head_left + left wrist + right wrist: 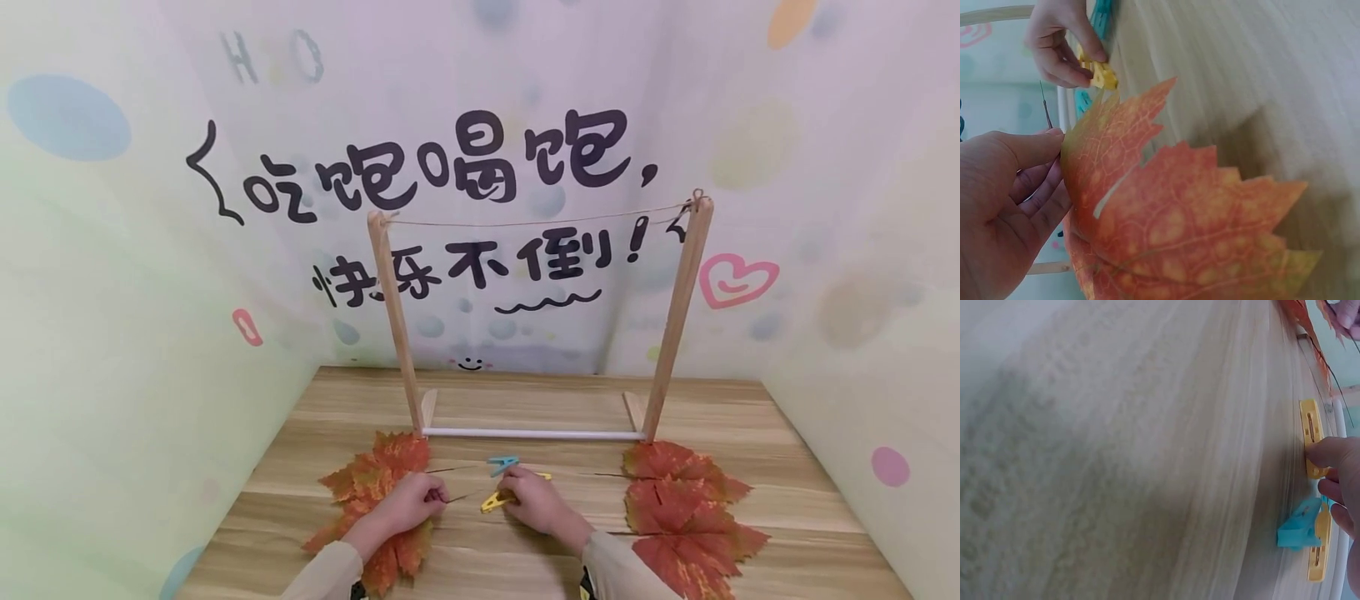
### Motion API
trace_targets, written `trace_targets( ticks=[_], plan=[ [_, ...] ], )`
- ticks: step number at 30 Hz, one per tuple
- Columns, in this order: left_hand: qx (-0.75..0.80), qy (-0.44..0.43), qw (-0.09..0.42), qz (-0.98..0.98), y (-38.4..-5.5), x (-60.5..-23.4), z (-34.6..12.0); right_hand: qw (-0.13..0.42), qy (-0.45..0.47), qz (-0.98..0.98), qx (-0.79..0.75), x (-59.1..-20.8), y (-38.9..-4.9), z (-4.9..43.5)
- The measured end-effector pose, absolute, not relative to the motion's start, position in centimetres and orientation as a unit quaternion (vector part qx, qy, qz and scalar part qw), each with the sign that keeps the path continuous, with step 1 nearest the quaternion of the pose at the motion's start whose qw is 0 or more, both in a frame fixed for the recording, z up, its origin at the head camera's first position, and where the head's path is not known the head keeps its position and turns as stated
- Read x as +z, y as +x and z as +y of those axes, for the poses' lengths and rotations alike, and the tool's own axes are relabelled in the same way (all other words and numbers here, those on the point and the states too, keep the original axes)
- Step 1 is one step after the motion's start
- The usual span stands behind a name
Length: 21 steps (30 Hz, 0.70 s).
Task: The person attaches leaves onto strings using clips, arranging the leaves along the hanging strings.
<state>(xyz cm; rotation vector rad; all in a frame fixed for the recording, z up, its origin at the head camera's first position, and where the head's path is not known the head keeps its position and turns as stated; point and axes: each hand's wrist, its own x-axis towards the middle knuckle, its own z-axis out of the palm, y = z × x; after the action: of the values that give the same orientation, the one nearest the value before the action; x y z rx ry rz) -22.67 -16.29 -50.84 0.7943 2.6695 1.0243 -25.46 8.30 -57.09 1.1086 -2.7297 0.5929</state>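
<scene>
My left hand pinches an orange-red maple leaf near its base. The leaf's thin dark stem sticks out past the fingertips. Opposite it, my right hand pinches a yellow clothespin between thumb and fingers, at the wood tabletop. Close beside that hand lie a blue clothespin and a second yellow clothespin, partly covered by the blue one in the right wrist view. More orange-red leaves lie around my left hand.
Behind the hands stands a wooden frame with a string tied between its post tops and a white rod low down. Several red leaves lie at the right, stems pointing inward. Printed fabric walls enclose the table.
</scene>
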Motion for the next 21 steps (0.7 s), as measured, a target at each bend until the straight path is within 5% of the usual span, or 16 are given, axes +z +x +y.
trace_targets(
  ticks=[21],
  plan=[
    [0.367,0.278,0.02,0.888,-23.3,-45.9,-16.3,0.035,0.367,-0.913,0.176,-56.2,-25.0,8.3]
  ],
)
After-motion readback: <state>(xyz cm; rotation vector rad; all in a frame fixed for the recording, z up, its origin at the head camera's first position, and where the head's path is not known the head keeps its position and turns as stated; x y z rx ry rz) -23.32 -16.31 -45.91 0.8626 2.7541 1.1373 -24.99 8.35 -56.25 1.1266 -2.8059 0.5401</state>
